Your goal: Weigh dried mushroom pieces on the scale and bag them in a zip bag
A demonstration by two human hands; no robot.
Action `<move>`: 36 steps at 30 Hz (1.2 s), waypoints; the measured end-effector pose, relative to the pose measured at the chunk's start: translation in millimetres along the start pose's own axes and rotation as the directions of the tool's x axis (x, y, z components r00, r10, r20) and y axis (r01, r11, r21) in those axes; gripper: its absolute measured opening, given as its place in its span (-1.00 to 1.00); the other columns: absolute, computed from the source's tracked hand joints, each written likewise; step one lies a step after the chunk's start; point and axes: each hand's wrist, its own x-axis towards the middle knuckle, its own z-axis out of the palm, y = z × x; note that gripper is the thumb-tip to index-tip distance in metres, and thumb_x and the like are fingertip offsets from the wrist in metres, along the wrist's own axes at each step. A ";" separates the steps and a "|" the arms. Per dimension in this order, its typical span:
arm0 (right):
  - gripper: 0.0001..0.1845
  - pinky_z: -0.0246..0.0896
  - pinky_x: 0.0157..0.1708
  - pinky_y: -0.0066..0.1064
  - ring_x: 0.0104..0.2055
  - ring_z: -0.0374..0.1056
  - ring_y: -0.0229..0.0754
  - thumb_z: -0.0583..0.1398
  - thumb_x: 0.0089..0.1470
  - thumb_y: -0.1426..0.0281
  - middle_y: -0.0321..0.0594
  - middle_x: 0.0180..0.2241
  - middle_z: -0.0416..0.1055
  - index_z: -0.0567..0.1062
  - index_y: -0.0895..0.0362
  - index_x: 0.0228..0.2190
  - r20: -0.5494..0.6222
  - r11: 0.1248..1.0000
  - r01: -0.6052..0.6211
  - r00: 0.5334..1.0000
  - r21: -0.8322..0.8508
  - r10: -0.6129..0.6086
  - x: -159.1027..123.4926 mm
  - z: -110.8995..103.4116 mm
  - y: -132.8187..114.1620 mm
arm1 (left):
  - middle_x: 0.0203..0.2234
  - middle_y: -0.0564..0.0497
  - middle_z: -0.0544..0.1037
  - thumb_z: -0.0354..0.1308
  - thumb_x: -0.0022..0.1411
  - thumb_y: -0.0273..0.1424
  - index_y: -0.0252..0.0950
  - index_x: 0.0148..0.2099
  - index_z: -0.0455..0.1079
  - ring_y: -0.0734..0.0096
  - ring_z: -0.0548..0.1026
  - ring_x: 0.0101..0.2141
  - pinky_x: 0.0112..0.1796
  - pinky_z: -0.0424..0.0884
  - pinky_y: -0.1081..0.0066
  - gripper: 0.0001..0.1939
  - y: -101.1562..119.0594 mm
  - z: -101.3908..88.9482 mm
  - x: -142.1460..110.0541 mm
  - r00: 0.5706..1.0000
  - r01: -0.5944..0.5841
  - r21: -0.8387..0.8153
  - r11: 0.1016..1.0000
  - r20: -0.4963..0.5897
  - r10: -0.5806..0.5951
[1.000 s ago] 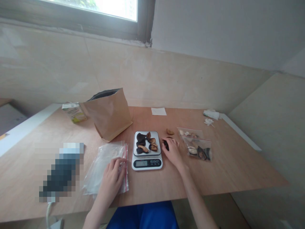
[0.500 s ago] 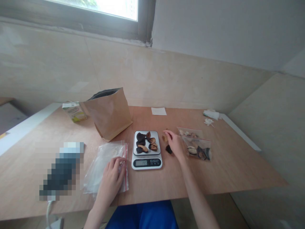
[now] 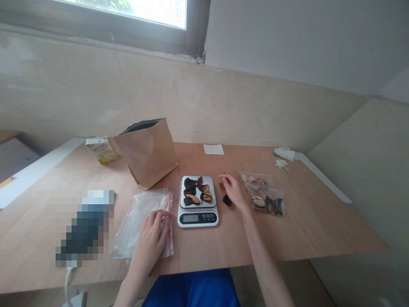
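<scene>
My left hand [image 3: 155, 232] lies on a stack of clear zip bags [image 3: 134, 226], fingers loosely bent near the red-striped edge. Right of it stands a white kitchen scale [image 3: 198, 211] with a lit display, its digits too blurred to read surely. Several dried pieces [image 3: 191, 191] with dark skins and tan insides rest on its plate. Beyond the scale's right side, my right hand [image 3: 234, 192] has its fingertips at a brown dried piece [image 3: 221, 186], partly hidden by the fingers. Near the wrist, a dark dried piece [image 3: 227, 200] lies on the table.
Filled zip bags [image 3: 266, 200] lie right of my right hand. An open brown paper pouch [image 3: 148, 153] stands behind the clear bags, with a small carton [image 3: 102, 150] to its left. White paper [image 3: 214, 149] lies at the back. A pixelated device [image 3: 86, 230] with a cable lies left.
The view shifts very slightly. Both hands keep their places, and the pieces on the scale stay as they were.
</scene>
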 end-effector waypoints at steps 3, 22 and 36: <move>-0.67 0.15 -0.60 -0.48 -0.56 0.28 -0.26 -0.04 0.04 0.29 -0.27 -0.52 0.37 0.45 0.16 -0.31 0.045 0.997 -0.059 0.997 0.042 0.057 -0.7 5.5 0.7 | -0.21 -0.10 0.41 -0.17 0.28 -0.27 -0.23 -0.17 0.32 0.21 0.38 -0.21 -0.14 0.30 0.16 -0.73 -0.3 0.2 0.0 1.000 -0.001 -0.002 1.000 -0.002 0.001; -0.79 0.10 -0.45 -0.46 -0.46 0.30 -0.24 0.20 -0.03 0.26 -0.24 -0.49 0.46 0.52 0.15 -0.48 0.309 0.970 0.076 0.951 -0.229 -0.002 5.3 8.4 -32.0 | -0.22 -0.09 0.42 -0.15 0.27 -0.29 -0.23 -0.18 0.33 0.21 0.41 -0.21 -0.15 0.33 0.19 -0.74 1.0 -0.6 0.6 1.000 -0.006 0.007 1.000 -0.021 0.007; -0.67 0.19 -0.31 -0.45 -0.27 0.31 -0.23 0.18 0.04 0.33 -0.25 -0.24 0.43 0.46 0.04 -0.10 0.377 0.948 0.268 0.907 -0.171 -0.188 2.8 16.0 -39.4 | -0.23 -0.08 0.43 -0.15 0.28 -0.28 -0.24 -0.18 0.33 0.21 0.40 -0.21 -0.15 0.32 0.19 -0.74 -0.3 0.2 0.9 1.000 -0.010 0.016 1.000 -0.019 0.010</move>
